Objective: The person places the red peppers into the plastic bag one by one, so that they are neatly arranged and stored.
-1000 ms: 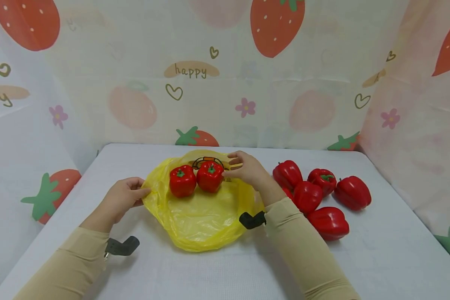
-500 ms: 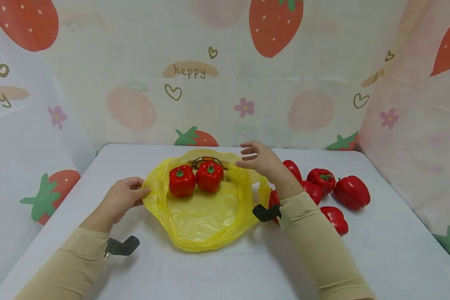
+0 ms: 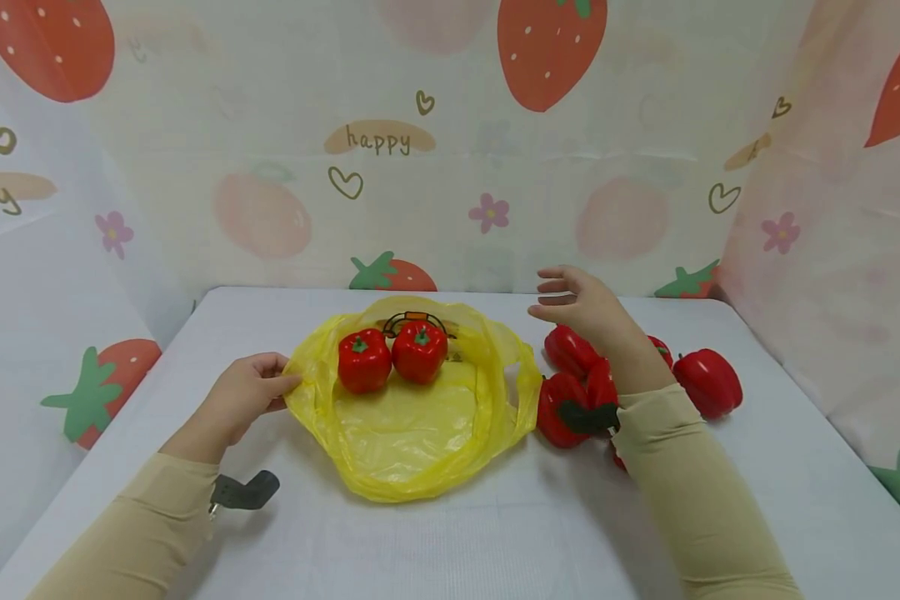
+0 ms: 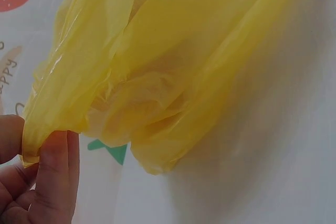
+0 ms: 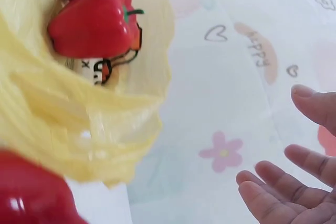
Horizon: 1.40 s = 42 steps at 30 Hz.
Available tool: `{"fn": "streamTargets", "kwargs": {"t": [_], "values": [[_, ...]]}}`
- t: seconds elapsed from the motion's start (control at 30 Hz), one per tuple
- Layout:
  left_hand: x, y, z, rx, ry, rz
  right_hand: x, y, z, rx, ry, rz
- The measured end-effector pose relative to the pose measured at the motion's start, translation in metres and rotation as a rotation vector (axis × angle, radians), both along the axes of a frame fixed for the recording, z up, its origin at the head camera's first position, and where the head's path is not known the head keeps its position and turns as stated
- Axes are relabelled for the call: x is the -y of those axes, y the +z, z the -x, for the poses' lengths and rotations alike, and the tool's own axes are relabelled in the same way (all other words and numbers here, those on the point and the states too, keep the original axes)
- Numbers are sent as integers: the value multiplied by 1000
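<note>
A yellow plastic bag (image 3: 405,442) lies with its mouth spread wide on the table. Two red bell peppers with green stems, one on the left (image 3: 364,362) and one on the right (image 3: 420,352), sit side by side inside it. My left hand (image 3: 243,398) pinches the bag's left rim; the left wrist view shows the yellow film (image 4: 79,93) between thumb and fingers. Raised above the loose peppers, right of the bag, my right hand (image 3: 588,312) holds nothing. In the right wrist view its fingers (image 5: 278,198) are spread apart, away from the bag (image 5: 100,140).
Several more red bell peppers lie right of the bag, one of them (image 3: 708,383) farthest right and another (image 3: 562,410) close to the bag's right handle. My right forearm covers part of this group. A patterned cloth wall (image 3: 450,200) stands behind the white table (image 3: 420,550).
My right hand has moved off the bagged pepper, up and to the right, over the loose peppers. My left hand stays at the bag's rim.
</note>
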<state>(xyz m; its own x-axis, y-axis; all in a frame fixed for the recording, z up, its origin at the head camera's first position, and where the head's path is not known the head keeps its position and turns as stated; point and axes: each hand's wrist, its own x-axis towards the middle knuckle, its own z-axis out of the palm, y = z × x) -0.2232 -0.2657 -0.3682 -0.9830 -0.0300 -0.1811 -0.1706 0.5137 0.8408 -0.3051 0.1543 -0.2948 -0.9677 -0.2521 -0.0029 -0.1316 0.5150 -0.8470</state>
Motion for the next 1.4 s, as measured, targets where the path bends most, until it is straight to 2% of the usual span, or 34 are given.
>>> {"fn": "streamTargets", "kwargs": {"t": [0.33, 0.57, 1.1, 1.2, 1.4], "values": [[-1, -1, 2, -10, 0, -12, -57, 8, -6, 0, -80, -41], [0, 0, 2, -7, 0, -17, -103, 6, -10, -30, -124, -53], [0, -6, 6, -4, 7, -20, -187, -18, -18, 2, -239, -237], [-1, -5, 6, -6, 7, -13, -197, -22, -22, 38, -258, -288], [-1, -5, 5, -8, 10, -10, -208, -29, -27, 70, -260, -297]]}}
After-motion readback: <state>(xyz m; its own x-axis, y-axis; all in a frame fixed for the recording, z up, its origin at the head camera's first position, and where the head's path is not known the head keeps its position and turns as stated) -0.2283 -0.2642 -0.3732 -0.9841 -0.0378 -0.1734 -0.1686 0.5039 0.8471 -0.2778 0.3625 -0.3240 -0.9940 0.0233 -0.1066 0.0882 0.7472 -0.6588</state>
